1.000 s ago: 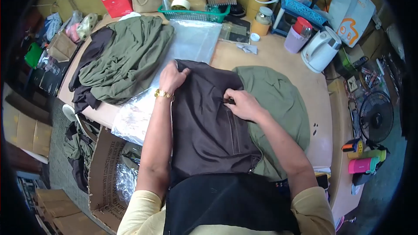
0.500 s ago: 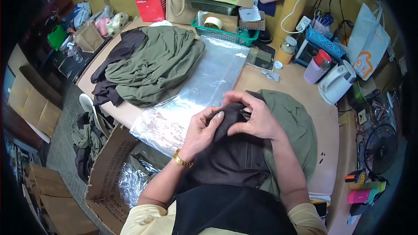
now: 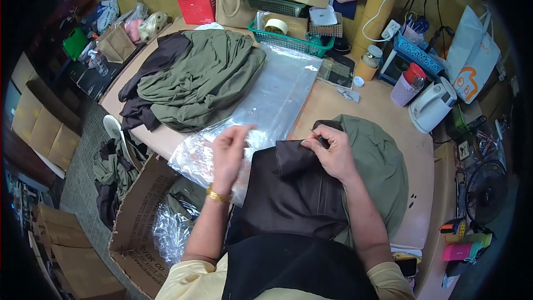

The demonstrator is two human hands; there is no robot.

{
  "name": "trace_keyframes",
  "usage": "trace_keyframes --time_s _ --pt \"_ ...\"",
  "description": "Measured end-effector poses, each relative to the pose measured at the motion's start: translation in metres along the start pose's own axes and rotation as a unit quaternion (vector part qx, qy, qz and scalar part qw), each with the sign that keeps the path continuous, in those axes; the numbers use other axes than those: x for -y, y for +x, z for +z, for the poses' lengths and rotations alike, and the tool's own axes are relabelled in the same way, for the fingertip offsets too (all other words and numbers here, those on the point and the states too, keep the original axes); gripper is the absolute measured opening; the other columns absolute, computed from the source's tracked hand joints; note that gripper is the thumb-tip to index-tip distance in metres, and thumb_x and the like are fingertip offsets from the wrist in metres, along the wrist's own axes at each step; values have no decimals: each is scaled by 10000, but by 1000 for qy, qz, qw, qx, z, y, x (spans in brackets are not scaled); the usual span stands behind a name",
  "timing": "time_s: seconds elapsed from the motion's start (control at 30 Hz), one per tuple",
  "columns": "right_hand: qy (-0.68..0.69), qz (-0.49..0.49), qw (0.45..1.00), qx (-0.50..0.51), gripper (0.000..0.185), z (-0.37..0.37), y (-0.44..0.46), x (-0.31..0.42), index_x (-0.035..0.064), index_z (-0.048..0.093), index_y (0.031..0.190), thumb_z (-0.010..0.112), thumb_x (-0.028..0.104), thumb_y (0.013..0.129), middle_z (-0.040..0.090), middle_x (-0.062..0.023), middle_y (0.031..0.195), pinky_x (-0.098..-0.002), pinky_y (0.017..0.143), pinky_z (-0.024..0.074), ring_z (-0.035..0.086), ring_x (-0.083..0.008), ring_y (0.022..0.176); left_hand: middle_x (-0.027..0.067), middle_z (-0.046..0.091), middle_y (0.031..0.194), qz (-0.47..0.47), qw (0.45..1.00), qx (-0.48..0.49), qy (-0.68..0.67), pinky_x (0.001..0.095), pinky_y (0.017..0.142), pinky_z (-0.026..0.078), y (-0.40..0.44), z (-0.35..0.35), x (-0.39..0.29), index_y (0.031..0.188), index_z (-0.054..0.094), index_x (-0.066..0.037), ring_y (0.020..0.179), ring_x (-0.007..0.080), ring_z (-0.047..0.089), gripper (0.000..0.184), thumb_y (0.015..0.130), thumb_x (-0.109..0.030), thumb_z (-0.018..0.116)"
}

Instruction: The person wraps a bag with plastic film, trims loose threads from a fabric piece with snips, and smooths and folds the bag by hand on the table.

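Note:
A dark brown garment (image 3: 291,203) lies on the table in front of me, its upper edge folded over. My right hand (image 3: 331,150) pinches that edge between thumb and fingers. My left hand (image 3: 229,153), with a gold watch at the wrist, is raised to the left of the garment, apart from it. Its fingers are loosely bent, slightly blurred, and nothing shows in them. Olive green fabric (image 3: 375,161) spreads under and right of the brown part. Beneath and beyond my left hand are clear plastic bags (image 3: 277,83).
A pile of olive and brown garments (image 3: 200,78) lies at the table's far left. Behind stand a green basket (image 3: 294,44) with tape and a red box (image 3: 198,6). A white kettle (image 3: 433,105) is at right. An open carton (image 3: 133,228) sits at lower left.
My left hand has let go of the brown fabric and moved left and up. The bunched fabric now lies flatter, with its corner folded over. My right hand still grips the edge.

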State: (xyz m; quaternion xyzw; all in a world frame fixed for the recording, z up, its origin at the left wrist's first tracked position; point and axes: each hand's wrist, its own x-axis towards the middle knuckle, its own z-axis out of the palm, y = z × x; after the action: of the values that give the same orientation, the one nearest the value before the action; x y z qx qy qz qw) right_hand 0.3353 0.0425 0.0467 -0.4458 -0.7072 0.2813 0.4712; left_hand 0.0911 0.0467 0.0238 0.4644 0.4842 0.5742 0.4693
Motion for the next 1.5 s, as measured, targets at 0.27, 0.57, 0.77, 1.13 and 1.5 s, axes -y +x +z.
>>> trace_keyframes --time_s 0.27,0.57,0.77,1.13,1.5 --pt "-39 -94 993 -60 173 4 -6 5 -4 643 814 808 29 772 581 -76 700 -286 540 410 531 -142 589 -29 525 936 -1 965 229 126 232 774 438 -9 2 -22 1305 627 4 813 73 512 413 945 -194 661" --pt "-72 -194 976 -64 224 3 -10 1 25 655 870 772 -84 713 625 -81 743 -308 533 475 639 -204 629 63 688 1030 -131 966 159 -156 193 720 513 -4 26 5 1074 690 33 828 97 643 216 970 -153 654" --pt "-46 -116 990 -60 232 2 -9 2 35 663 936 781 -14 741 618 -88 810 -342 621 511 656 -238 730 163 680 1116 -124 935 157 -293 276 894 588 -11 33 9 1010 620 34 1008 195 700 206 1005 -169 584" --pt "-350 -147 922 -81 378 -15 -17 68 101 640 1144 755 164 790 580 -55 967 -372 688 429 598 -247 817 161 658 1202 -76 933 161 -313 282 919 562 -26 64 -15 1001 613 6 1022 187 681 138 1001 -130 588" --pt "-359 -224 895 -141 377 -15 -19 71 94 659 1016 806 98 670 554 -20 850 -347 612 375 577 -184 693 165 705 1089 -66 931 146 -328 285 888 584 -21 67 -6 950 629 -6 942 165 705 110 977 -113 631"
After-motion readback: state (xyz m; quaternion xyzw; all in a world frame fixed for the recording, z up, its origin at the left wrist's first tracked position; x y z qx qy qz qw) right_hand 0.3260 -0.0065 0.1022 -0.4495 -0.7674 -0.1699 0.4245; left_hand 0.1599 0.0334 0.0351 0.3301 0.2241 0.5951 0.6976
